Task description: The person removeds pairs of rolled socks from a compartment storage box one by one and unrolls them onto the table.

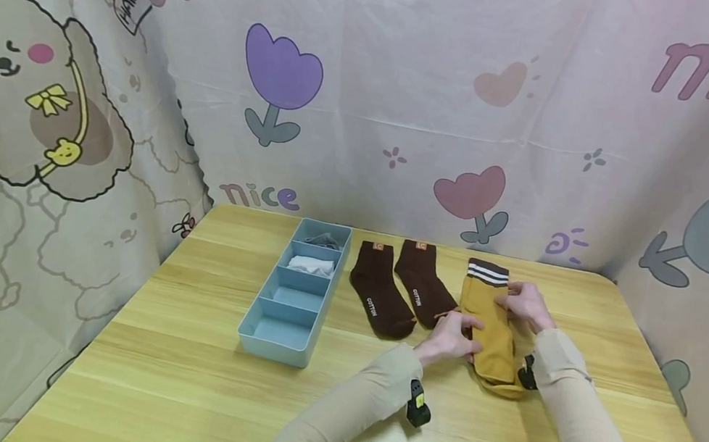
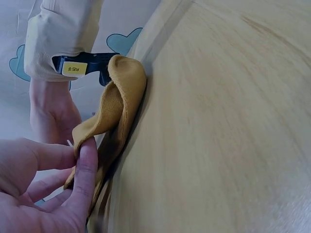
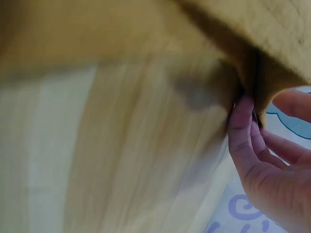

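Observation:
Mustard-yellow socks (image 1: 488, 331) with a dark, white-striped cuff lie stacked on the right part of the table, their toe ends toward the person. My left hand (image 1: 449, 336) pinches their left edge around mid-length; the left wrist view shows the raised fabric (image 2: 129, 87) between thumb and fingers. On the opposite edge, just below the cuff, my right hand (image 1: 527, 305) pinches the fabric. The right wrist view has its fingers (image 3: 241, 138) tucked beneath the sock edge. Left of the yellow pair, two dark brown socks (image 1: 382, 290) lie flat side by side, one toe partly behind my left hand.
A blue-grey organizer box (image 1: 277, 351) with several compartments stands left of the brown socks. A grey bundle (image 1: 324, 240) sits in its far compartment, a white folded one (image 1: 311, 266) in the one before it. A printed curtain (image 1: 367, 106) borders the wooden table (image 1: 179, 376).

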Demonstrator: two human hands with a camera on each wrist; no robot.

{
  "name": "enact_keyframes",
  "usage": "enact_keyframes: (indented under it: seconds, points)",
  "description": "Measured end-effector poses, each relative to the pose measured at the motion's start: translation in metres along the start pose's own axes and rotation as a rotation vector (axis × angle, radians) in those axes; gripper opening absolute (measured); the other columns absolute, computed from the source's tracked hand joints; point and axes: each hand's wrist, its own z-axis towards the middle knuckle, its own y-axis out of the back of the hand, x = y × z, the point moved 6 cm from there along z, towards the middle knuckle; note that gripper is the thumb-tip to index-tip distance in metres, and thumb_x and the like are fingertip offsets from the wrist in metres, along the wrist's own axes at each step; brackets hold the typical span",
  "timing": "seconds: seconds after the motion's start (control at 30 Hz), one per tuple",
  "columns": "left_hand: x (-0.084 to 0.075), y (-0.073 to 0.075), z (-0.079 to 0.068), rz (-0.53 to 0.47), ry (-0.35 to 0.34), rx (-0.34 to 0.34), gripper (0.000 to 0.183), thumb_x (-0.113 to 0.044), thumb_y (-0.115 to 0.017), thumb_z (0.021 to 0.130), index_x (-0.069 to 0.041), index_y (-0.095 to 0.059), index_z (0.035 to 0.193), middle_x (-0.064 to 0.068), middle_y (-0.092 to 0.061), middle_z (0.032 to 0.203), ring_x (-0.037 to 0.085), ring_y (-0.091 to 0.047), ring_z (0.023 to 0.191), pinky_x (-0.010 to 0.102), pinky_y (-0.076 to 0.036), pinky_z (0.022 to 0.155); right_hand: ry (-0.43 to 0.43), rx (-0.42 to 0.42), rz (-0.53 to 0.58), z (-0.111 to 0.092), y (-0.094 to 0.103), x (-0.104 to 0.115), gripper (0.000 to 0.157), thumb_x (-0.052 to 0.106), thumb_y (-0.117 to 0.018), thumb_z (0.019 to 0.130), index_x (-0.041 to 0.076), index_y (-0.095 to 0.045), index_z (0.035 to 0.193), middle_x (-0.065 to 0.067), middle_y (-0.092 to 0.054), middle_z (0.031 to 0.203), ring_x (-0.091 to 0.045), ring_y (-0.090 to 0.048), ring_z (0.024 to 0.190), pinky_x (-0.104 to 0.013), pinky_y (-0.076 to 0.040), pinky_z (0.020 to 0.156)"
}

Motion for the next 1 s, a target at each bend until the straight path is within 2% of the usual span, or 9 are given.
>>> enact_keyframes:
  seconds: [0.13, 0.27, 0.33, 0.4, 0.47, 0.6, 0.67, 0.9, 1.0]
  points:
    - [0.000, -0.002, 0.000, 0.023, 0.014, 0.030, 0.049, 0.001, -0.077, 0.081, -0.011, -0.069, 0.127, 0.014, -0.064, 0.135, 0.021, -0.073, 0.060, 0.016, -0.053, 0.055, -0.023, 0.038, 0.031, 0.001, -0.003, 0.000, 0.068, 0.007, -0.061, 0.094, -0.026, -0.026, 0.142, -0.041, -0.054, 0.123, -0.009, -0.062, 0.071, -0.026, -0.060, 0.067]
    - [0.000, -0.004, 0.000, 0.052, 0.011, 0.073, 0.062, 0.004, -0.076, 0.079, -0.010, -0.061, 0.137, 0.014, -0.062, 0.140, 0.023, -0.073, 0.062, 0.017, -0.054, 0.056, -0.050, 0.061, 0.089, 0.002, -0.005, 0.000, 0.066, 0.008, -0.057, 0.097, -0.026, -0.023, 0.143, -0.011, -0.063, 0.084, -0.006, -0.057, 0.060, -0.024, -0.057, 0.060]
    - [0.000, -0.005, 0.001, 0.063, 0.000, 0.091, 0.065, 0.005, -0.075, 0.079, -0.009, -0.058, 0.140, 0.011, -0.060, 0.142, 0.021, -0.072, 0.060, 0.018, -0.055, 0.055, -0.064, 0.075, 0.123, 0.002, -0.007, 0.000, 0.066, 0.010, -0.056, 0.099, -0.025, -0.023, 0.144, 0.001, -0.057, 0.073, -0.005, -0.054, 0.057, -0.023, -0.054, 0.057]
    - [0.001, -0.006, 0.001, 0.047, 0.001, 0.110, 0.068, 0.007, -0.075, 0.079, -0.009, -0.056, 0.142, 0.008, -0.057, 0.146, 0.022, -0.071, 0.057, 0.019, -0.054, 0.051, -0.063, 0.083, 0.142, 0.003, -0.008, 0.000, 0.065, 0.011, -0.055, 0.100, -0.024, -0.023, 0.144, 0.005, -0.055, 0.071, -0.004, -0.052, 0.056, -0.022, -0.052, 0.054]
    - [0.001, -0.007, 0.002, 0.045, -0.004, 0.121, 0.070, 0.007, -0.074, 0.078, -0.008, -0.055, 0.143, 0.006, -0.056, 0.148, 0.019, -0.069, 0.055, 0.019, -0.054, 0.050, -0.059, 0.080, 0.143, 0.004, -0.009, 0.001, 0.063, 0.012, -0.054, 0.100, -0.023, -0.024, 0.144, 0.004, -0.055, 0.073, -0.003, -0.051, 0.055, -0.021, -0.050, 0.052]
    - [0.003, -0.008, 0.002, 0.026, 0.007, 0.123, 0.071, 0.007, -0.075, 0.078, -0.009, -0.054, 0.144, 0.011, -0.056, 0.147, 0.021, -0.071, 0.056, 0.019, -0.055, 0.051, -0.032, 0.028, 0.115, 0.005, -0.008, 0.000, 0.058, 0.010, -0.054, 0.100, -0.022, -0.029, 0.142, -0.018, -0.063, 0.095, -0.005, -0.054, 0.056, -0.023, -0.053, 0.054]
    - [0.004, -0.008, 0.002, -0.002, 0.019, 0.120, 0.071, 0.007, -0.076, 0.078, -0.009, -0.054, 0.144, 0.013, -0.056, 0.147, 0.024, -0.072, 0.059, 0.020, -0.056, 0.052, -0.015, 0.004, 0.117, 0.005, -0.006, 0.000, 0.056, 0.009, -0.053, 0.100, -0.020, -0.032, 0.142, -0.021, -0.064, 0.100, -0.005, -0.056, 0.058, -0.024, -0.055, 0.056]
    - [0.004, -0.005, 0.000, -0.103, 0.053, 0.132, 0.076, 0.006, -0.077, 0.077, -0.011, -0.051, 0.146, 0.016, -0.050, 0.149, 0.028, -0.073, 0.063, 0.025, -0.059, 0.057, 0.089, -0.052, 0.067, 0.002, 0.003, 0.006, 0.047, 0.012, -0.051, 0.102, -0.018, -0.039, 0.136, -0.040, -0.060, 0.118, -0.001, -0.057, 0.064, -0.021, -0.053, 0.059]
    - [0.004, -0.005, 0.001, -0.126, 0.051, 0.145, 0.077, 0.006, -0.077, 0.078, -0.011, -0.049, 0.147, 0.016, -0.049, 0.149, 0.028, -0.073, 0.064, 0.027, -0.060, 0.059, 0.127, -0.057, 0.090, 0.000, 0.007, 0.009, 0.043, 0.012, -0.051, 0.102, -0.017, -0.041, 0.132, -0.031, -0.068, 0.100, -0.001, -0.056, 0.058, -0.023, -0.053, 0.055]
